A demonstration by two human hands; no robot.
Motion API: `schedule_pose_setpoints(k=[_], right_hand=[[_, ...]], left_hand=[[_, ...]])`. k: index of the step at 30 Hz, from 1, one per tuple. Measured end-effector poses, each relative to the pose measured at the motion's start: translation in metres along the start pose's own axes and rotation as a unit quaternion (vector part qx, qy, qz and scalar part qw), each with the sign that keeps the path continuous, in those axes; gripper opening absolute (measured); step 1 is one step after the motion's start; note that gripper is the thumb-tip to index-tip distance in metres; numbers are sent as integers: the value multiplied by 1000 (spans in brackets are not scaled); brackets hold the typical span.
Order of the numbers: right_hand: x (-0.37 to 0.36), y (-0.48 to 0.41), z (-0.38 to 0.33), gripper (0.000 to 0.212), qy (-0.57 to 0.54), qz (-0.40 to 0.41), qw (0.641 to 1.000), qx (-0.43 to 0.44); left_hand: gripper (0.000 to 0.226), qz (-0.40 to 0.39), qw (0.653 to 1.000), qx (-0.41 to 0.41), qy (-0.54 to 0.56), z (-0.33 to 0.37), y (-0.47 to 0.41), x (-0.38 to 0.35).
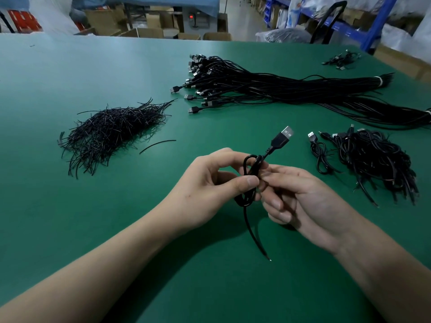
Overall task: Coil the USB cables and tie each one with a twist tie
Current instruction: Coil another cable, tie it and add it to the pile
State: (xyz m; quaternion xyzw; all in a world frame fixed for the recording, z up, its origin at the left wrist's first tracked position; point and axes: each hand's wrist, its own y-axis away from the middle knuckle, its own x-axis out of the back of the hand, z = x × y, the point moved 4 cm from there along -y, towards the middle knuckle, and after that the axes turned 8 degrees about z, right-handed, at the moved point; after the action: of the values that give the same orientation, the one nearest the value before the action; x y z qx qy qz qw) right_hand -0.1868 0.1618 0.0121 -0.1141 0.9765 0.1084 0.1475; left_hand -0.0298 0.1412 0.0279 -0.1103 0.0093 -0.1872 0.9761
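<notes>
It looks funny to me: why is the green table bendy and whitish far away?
Head view: the wide-angle lens bows the table at its far edge; pale glare lies on its far left; the left hand, right hand and USB cable look sharp, the shelves behind soft.

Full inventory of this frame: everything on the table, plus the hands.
table: one, green, fills the view
twist-tie heap: one, black, left of centre
loose twist tie: one, black, just right of the heap
uncoiled USB cables: many, black, long bundles with white bands, far centre to right
coiled-cable heap: one, black, right side
single coiled cable: one, black, left of that heap
small cable cluster: one, black, far right corner
cardboard boxes: several, brown, beyond the table
held cable: one, black, coiled, plug up, tail hanging down
left hand: grips the held cable
right hand: pinches it from the right
</notes>
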Motion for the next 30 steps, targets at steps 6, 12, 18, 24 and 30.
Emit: schedule_pose_setpoints(k=[6,12,18,24,30], right_hand=[[4,-1,-1,39,71,33,996,39],[0,-1,-4,23,95,59,989,94],[-2,0,-4,25,172,111,967,149],[-2,0,-6,29,217,112,954,175],[1,0,-7,25,213,111,959,150]], left_hand=[[22,-5,1000,31,5,-1,0,-1],[33,83,995,45,27,-8,-1,3],[21,96,995,30,-9,-12,0,4],[33,82,995,26,-45,-11,1,4],[29,91,993,26,-65,-10,0,6]])
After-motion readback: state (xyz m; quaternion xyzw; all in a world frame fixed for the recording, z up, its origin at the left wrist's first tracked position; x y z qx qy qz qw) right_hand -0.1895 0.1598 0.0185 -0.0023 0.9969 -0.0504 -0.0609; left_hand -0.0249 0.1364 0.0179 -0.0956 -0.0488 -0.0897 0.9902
